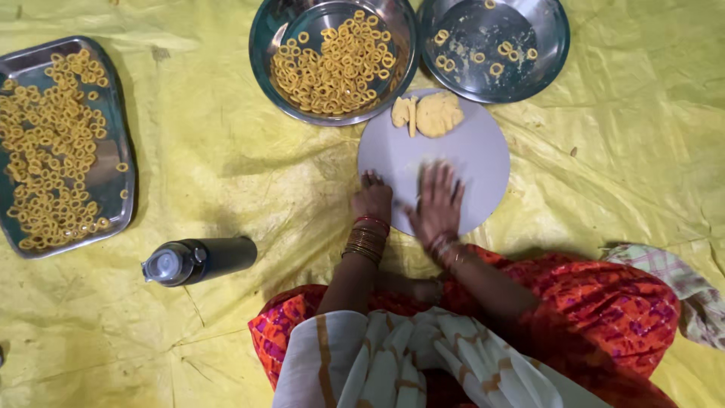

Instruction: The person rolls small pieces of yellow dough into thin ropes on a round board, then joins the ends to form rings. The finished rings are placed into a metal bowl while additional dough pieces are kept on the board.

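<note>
A round grey board (483,143) lies on the yellow sheet in front of me. At its far edge sits a lump of yellow dough (439,114) with a smaller cut piece (402,111) beside it. My right hand (438,202) is pressed flat on the board, fingers spread and blurred by motion; whatever is beneath the palm is hidden. My left hand (372,198) rests with curled fingers at the board's near left edge, bangles on the wrist. Neither hand visibly holds anything.
Beyond the board stand a steel bowl (264,45) heaped with small dough rings and a steel plate (551,60) with a few rings. A steel tray (124,196) of several rings lies far left. A dark bottle (200,261) lies on its side near left. A checked cloth (680,283) is at right.
</note>
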